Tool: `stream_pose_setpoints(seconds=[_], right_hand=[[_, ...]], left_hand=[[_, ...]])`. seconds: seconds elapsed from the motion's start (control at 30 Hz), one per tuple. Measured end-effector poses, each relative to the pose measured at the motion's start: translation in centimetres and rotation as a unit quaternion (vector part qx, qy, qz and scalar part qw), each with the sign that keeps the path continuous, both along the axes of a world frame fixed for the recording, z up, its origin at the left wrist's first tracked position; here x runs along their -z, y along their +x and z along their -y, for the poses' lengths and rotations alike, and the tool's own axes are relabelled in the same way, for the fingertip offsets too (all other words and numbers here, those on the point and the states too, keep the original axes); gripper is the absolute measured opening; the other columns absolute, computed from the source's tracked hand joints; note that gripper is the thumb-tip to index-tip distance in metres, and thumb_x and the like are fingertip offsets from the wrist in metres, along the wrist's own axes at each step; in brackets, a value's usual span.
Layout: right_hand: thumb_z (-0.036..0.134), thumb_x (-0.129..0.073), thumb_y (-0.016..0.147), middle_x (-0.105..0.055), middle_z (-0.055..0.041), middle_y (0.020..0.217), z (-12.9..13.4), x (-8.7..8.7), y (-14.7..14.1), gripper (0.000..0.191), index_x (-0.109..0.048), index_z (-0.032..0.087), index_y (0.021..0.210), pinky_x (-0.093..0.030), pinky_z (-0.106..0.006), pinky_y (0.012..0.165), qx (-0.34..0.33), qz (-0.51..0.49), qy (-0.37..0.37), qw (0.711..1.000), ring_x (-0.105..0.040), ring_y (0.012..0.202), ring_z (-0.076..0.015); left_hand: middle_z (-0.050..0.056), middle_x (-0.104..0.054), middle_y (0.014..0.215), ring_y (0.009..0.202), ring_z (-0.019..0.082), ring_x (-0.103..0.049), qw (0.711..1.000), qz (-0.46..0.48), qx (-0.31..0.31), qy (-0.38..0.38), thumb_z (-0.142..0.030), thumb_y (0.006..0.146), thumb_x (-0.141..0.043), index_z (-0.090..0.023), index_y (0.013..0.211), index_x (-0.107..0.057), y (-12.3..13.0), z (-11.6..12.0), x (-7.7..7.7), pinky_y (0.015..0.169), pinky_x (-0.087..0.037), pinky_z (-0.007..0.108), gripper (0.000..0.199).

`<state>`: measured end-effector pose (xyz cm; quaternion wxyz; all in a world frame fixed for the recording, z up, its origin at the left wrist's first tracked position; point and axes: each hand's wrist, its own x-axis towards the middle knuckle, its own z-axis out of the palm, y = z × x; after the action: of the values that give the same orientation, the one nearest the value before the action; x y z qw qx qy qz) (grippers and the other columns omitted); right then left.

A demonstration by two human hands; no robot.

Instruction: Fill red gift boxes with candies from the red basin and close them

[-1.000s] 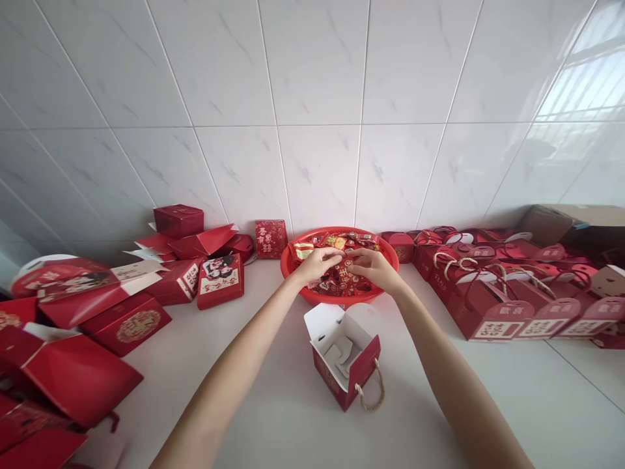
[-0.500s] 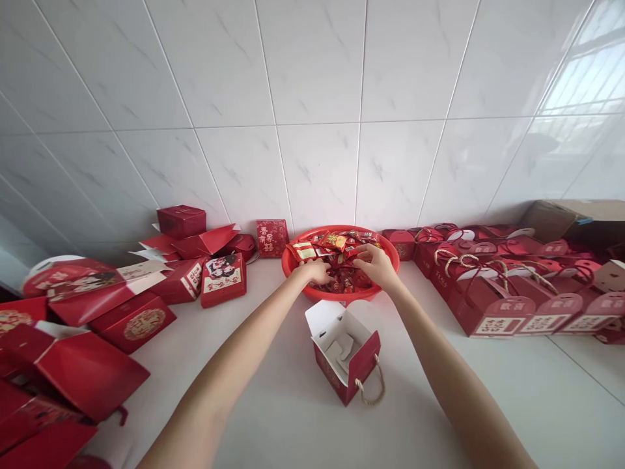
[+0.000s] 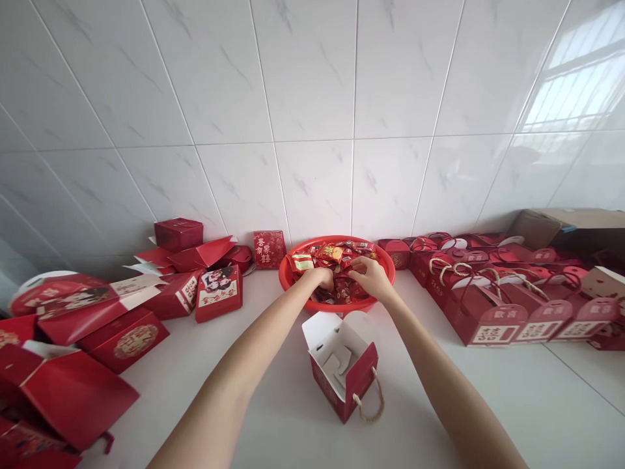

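Note:
A round red plastic basin (image 3: 390, 272) by the wall is heaped with small red-wrapped candies (image 3: 336, 253). Both of my hands reach into it. My left hand (image 3: 319, 279) is on the left side of the pile, fingers curled down among the wrappers; what they grip, if anything, is hidden. On the right side, my right hand (image 3: 370, 276) has thumb and fingers drawn together at the candies, with no clear view of what is between them. Between my forearms stands a red gift box (image 3: 364, 374) with its top open, white inside, and a rope handle hanging at its right.
Several red boxes (image 3: 124, 339), some with open flaps, are piled at the left. A small flat red box (image 3: 269, 250) leans against the tiled wall (image 3: 312, 189). Rows of closed red boxes with rope handles (image 3: 498, 319) stand at the right, before a brown carton (image 3: 537, 225).
My left hand's fingers have curled deeper into the candies. My right hand's fingers have drawn together from a more spread pose. The view has tilted up slightly.

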<state>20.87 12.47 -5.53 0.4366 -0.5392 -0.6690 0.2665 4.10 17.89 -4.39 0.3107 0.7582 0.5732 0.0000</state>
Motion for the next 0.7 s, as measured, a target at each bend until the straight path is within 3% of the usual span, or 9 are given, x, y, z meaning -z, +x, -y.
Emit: stream_pose_setpoints(seconds=[0.1,0.23,0.43,0.7], right_hand=[[0.021,-0.067,0.078,-0.075,-0.0054,0.098,-0.19,0.18,0.01,0.014,-0.068,0.022,0.092,-0.055,-0.037,0.086,0.0,0.008,0.0,1.0,-0.071,0.098,-0.0235],[0.021,-0.067,0.076,-0.075,-0.0036,0.094,-0.36,0.36,-0.02,0.015,-0.068,0.023,0.091,-0.055,-0.036,0.084,-0.002,0.01,0.006,1.0,-0.07,0.095,-0.0227],[0.02,-0.067,0.076,-0.075,-0.0053,0.097,-0.02,0.08,-0.16,0.015,-0.068,0.022,0.091,-0.054,-0.037,0.086,0.005,0.012,-0.001,1.0,-0.07,0.095,-0.0234],[0.019,-0.067,0.077,-0.075,-0.0044,0.099,0.26,-0.33,-0.15,0.014,-0.068,0.023,0.09,-0.055,-0.035,0.087,-0.002,-0.01,-0.01,1.0,-0.071,0.095,-0.0219]], left_hand=[[0.006,-0.067,0.054,0.052,0.03,-0.068,0.997,-0.054,-0.004,-0.052,-0.024,0.057,-0.082,-0.017,0.076,-0.067,0.2,0.18,-0.12,0.051,-0.056,0.04,0.025],[0.002,-0.066,0.059,0.054,0.028,-0.068,0.997,-0.052,-0.007,-0.055,-0.026,0.058,-0.082,-0.018,0.088,-0.067,0.26,0.5,-0.33,0.053,-0.057,0.038,0.034],[0.0,-0.065,0.059,0.058,0.022,-0.065,0.998,-0.025,0.012,-0.053,-0.024,0.063,-0.076,-0.021,0.077,-0.069,0.38,0.35,-0.22,0.057,-0.054,0.031,0.016],[-0.002,-0.063,0.059,0.052,0.02,-0.061,0.99,-0.001,0.034,-0.138,-0.023,0.059,-0.073,-0.023,0.081,-0.069,0.19,0.92,-0.42,0.051,-0.052,0.031,0.023]])
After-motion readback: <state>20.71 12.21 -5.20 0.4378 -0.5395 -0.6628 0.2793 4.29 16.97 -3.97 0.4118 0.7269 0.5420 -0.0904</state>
